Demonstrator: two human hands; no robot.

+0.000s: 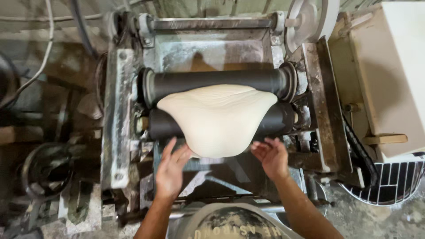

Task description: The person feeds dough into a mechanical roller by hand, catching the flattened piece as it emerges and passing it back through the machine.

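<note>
Nearest the camera, two bare forearms reach up from the bottom edge toward a pale, smooth sheet of dough. That dough is the landmark: it hangs out from between two dark cylindrical rollers, the upper roller just above its top edge and the lower roller behind it, showing on both sides. Below the dough's left lower edge, the left hand is open, fingers spread and pointing up, fingertips touching the dough's underside. Below its right lower edge, the right hand is open too, palm turned toward the dough, fingers loosely curled at its rim; neither hand pinches anything. Around the dough stands the flour-dusted grey metal frame of the rolling machine. Well to the dough's right are a cream-coloured box-shaped machine housing and a white wire guard.
</note>
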